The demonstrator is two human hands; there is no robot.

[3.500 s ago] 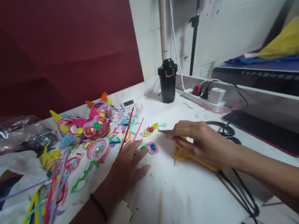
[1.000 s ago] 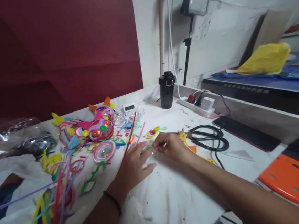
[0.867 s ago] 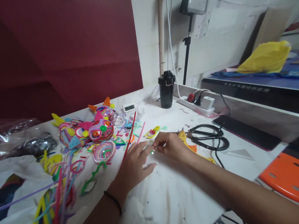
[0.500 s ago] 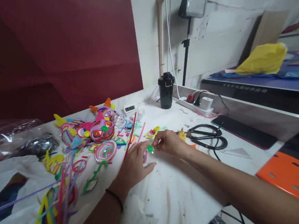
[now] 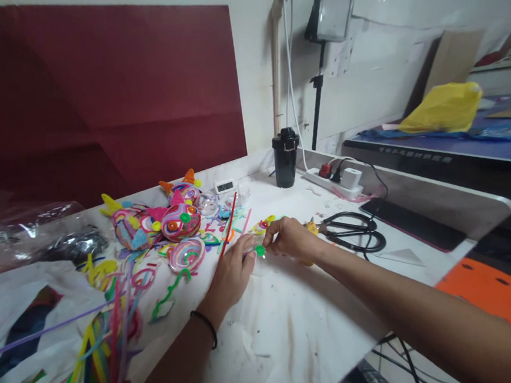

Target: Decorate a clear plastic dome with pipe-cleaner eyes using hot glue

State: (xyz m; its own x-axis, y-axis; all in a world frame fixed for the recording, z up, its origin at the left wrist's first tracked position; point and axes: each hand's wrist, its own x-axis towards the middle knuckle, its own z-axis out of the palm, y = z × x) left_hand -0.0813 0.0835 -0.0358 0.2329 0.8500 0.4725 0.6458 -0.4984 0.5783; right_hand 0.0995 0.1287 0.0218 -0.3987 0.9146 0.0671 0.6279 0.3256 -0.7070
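A small green disc [image 5: 259,250] sits between my two hands, on or in a clear plastic piece [image 5: 258,267] low over the white table. My left hand [image 5: 235,266] curls round its left side, thumb close to the green disc. From the right, my right hand [image 5: 291,239] pinches at its edge; whatever lies between those fingertips is too small to make out. Left of my hands are a coiled pink disc [image 5: 187,255], a red strip [image 5: 228,224] and a green wavy strip [image 5: 170,294]. Colourful fish-like figures [image 5: 180,221] stand behind them.
Black-handled scissors [image 5: 351,231] lie right of my right hand, near a black phone [image 5: 412,224]. A black bottle [image 5: 285,158] and a power strip [image 5: 332,184] stand at the back. Coloured strips [image 5: 96,357] and a plastic bag [image 5: 64,239] fill the left side.
The fingers of my left hand have drawn in, and its thumb has moved up beside the green disc. My right hand keeps its pinch. The whole view has shifted slightly.
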